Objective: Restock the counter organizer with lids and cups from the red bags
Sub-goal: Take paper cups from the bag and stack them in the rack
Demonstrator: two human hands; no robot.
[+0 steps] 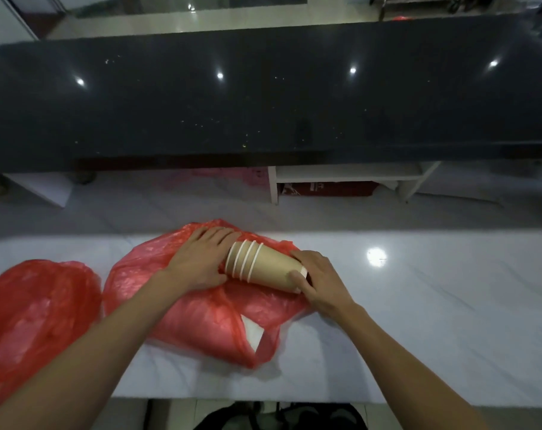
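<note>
Nearest us, our two forearms reach out over the white table [418,305]. Our left hand [201,259] lies with fingers spread flat on the red bag [201,321] at the open, rimmed end of the stack of brown paper cups [263,266]. Our right hand [319,280] curls round the stack's narrow bottom end, thumb on its near side. That stack lies on its side on the crumpled bag, white rims pointing left, near the table's far edge. We see a second red bag [37,315] just beside the first, at the left. Beyond the table stands a dark glossy counter [263,103], with a white shelf [341,178] under it. Print on a dark red box [325,189] there is too blurred to read.
</note>
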